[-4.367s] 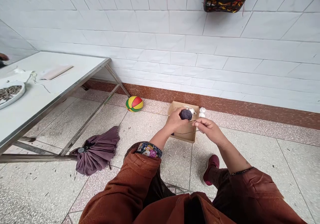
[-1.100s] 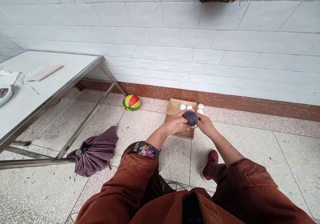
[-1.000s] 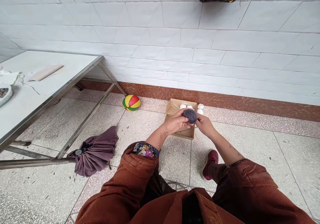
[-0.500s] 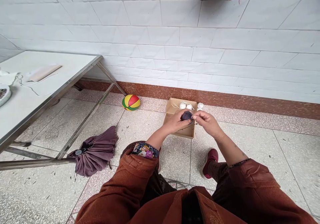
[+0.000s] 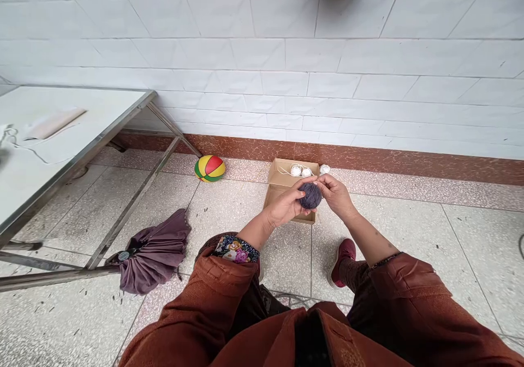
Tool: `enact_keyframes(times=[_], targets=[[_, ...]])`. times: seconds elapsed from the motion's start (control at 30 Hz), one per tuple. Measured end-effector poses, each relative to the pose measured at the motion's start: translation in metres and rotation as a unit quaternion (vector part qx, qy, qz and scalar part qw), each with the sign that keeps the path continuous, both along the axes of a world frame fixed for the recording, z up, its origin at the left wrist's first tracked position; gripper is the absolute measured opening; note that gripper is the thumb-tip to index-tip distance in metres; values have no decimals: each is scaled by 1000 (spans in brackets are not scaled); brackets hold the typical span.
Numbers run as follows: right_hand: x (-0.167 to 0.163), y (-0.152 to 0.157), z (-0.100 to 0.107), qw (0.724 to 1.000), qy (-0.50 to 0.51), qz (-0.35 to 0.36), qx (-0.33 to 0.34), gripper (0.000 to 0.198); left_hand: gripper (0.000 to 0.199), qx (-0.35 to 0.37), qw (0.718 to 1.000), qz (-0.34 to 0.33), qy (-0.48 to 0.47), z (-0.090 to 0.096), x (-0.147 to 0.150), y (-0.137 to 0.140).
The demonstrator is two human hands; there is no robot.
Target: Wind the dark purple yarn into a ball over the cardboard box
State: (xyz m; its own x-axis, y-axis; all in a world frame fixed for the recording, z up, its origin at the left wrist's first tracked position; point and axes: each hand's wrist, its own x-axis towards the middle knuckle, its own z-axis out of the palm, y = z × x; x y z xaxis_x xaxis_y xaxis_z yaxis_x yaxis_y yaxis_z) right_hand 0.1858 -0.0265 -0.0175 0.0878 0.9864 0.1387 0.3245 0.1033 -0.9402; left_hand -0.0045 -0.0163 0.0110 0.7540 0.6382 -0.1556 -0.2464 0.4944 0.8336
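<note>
A dark purple-grey ball of yarn (image 5: 310, 196) rests in my left hand (image 5: 283, 207), whose fingers and thumb curl round it. At the ball's upper right edge, my right hand (image 5: 338, 196) has thumb and fingertips pinched together; the strand between them is too fine to see clearly. Beneath both hands an open cardboard box (image 5: 277, 178) sits on the floor, partly hidden by them. Two white yarn balls (image 5: 301, 171) with loose ends lie in its back part. Another white ball (image 5: 325, 169) is just outside, right of the box.
To the left stands a white-topped metal-framed table (image 5: 102, 113), with a pale flat item (image 5: 55, 124) and cord on it. A purple folded umbrella (image 5: 158, 252) leans by its lower bar. A red, yellow and green ball (image 5: 210, 169) lies near the tiled wall (image 5: 262, 61).
The yarn ball has been turned and raised a little, showing more of its surface. My right hand has shifted up along its top edge. The view has moved slightly right.
</note>
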Motion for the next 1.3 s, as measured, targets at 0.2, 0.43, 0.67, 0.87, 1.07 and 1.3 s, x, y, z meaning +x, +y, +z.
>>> enact_keyframes(times=[0.2, 0.43, 0.67, 0.87, 1.07, 1.3], targets=[[-2, 1, -9, 999, -31, 24, -11, 29, 56, -8, 999, 38, -18, 4, 0, 1], [-3, 0, -13, 997, -64, 48, -15, 28, 57, 11, 991, 129, -28, 2, -5, 11], [-8, -14, 8, 981, -40, 188, -32, 28, 56, 163, 944, 246, 151, -11, -12, 28], [3, -18, 24, 981, 79, 178, -22, 29, 52, 284, 907, 210, 230, -16, -5, 25], [12, -8, 23, 990, 125, 67, -3, 30, 53, 338, 907, 115, 224, -13, -5, 16], [6, 0, 4, 996, 86, 29, -17, 31, 70, 211, 976, 38, 36, -1, -5, 11]])
